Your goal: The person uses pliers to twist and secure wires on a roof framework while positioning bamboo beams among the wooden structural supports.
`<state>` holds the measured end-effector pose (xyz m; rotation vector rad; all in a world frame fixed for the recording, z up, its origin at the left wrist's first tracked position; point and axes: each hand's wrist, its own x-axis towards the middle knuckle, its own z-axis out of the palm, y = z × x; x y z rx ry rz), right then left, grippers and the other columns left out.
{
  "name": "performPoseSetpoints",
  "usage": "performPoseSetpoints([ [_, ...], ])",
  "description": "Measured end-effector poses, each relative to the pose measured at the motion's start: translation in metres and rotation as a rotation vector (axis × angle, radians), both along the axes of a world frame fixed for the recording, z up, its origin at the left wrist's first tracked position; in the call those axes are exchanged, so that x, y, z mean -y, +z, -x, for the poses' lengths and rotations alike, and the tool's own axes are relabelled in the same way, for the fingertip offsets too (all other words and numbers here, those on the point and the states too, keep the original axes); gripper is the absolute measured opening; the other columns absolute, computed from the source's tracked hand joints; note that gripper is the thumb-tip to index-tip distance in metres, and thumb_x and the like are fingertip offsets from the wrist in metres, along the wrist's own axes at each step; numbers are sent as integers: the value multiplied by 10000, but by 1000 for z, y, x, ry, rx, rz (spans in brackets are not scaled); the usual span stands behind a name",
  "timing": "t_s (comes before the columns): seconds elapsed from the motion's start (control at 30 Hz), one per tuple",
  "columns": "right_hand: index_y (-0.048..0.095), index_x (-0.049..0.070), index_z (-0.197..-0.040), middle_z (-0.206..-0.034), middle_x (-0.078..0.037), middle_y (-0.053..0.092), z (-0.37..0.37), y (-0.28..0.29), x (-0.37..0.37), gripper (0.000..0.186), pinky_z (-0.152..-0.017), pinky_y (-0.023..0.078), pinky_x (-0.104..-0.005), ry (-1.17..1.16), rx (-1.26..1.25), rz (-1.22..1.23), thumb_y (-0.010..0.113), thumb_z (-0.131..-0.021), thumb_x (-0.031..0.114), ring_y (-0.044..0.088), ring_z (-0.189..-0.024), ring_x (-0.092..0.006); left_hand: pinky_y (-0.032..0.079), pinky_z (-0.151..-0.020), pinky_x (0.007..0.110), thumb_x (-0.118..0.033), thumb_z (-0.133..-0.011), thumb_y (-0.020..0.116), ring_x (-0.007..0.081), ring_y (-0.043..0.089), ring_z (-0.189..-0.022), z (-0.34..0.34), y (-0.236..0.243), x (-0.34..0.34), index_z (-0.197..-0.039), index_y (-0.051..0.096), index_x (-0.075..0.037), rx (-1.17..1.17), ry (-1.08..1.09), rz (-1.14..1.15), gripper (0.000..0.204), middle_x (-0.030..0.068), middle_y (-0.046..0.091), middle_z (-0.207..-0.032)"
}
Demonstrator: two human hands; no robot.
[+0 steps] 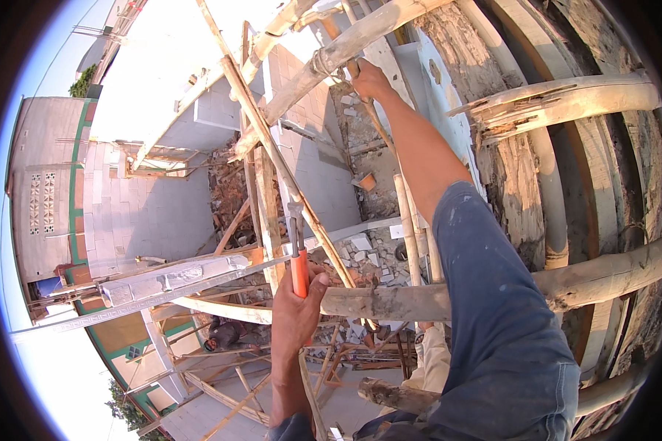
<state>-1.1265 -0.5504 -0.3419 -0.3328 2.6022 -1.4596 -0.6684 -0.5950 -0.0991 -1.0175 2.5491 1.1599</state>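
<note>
My left hand [296,312], low in the middle, is closed around the orange grips of a pair of pincers [299,268]. The grey jaws point upward, beside a long thin wooden pole [272,147] that slants across the view. My right arm, in a blue sleeve, stretches far forward. At its end my right hand [374,79] is wrapped round a thin wooden stick [379,126], just beside a thick bamboo pole [360,40]. A binding [320,62] circles that pole left of the hand. The fingertips of the right hand are partly hidden.
Another thick bamboo pole [390,303] crosses near my left hand. Weathered timber boards [518,184] and a splintered bamboo end [507,110] lie at the right. Far below are rubble [364,253], block walls [151,206] and a crouching person [228,332]. A beige trouser leg [428,360] shows beside my sleeve.
</note>
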Motion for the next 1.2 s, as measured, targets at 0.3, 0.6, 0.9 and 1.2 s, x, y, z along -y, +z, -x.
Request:
performPoseSetpoints([
  [0.3, 656, 76, -1207, -1188, -236, 708, -8, -15, 7, 338, -973, 528, -495, -46, 20, 23, 601, -877, 126, 650, -1156, -439, 519, -724, 484, -382, -906, 804, 407, 695, -821, -3, 7, -53, -1142, 583, -30, 210, -25, 27, 477, 196, 668, -860],
  [0.6, 702, 69, -1170, -1137, -202, 742, -7, -48, 4, 445, -934, 558, -446, 48, 67, -141, 805, -783, 263, 703, -1095, -381, 525, -812, 479, -370, -983, 715, 409, 678, -936, -27, -19, -64, -1238, 569, -11, 98, -25, 66, 464, 224, 673, -1009],
  [0.9, 764, 64, -1133, -1146, -203, 748, -64, -120, 9, 469, -942, 570, -451, 130, 138, -190, 811, -810, 401, 710, -1102, -382, 505, -844, 490, -346, -984, 703, 419, 651, -953, -36, -32, -62, -1240, 546, -15, -24, -42, 85, 447, 218, 649, -1041],
  [1.2, 764, 19, -1015, -977, -175, 763, -86, -136, 29, 379, -812, 557, -410, 272, 188, -230, 840, -782, 308, 737, -917, -293, 517, -931, 509, -199, -900, 767, 450, 638, -1102, -36, -39, -57, -1255, 541, 9, -68, -41, 83, 470, 260, 641, -1228],
])
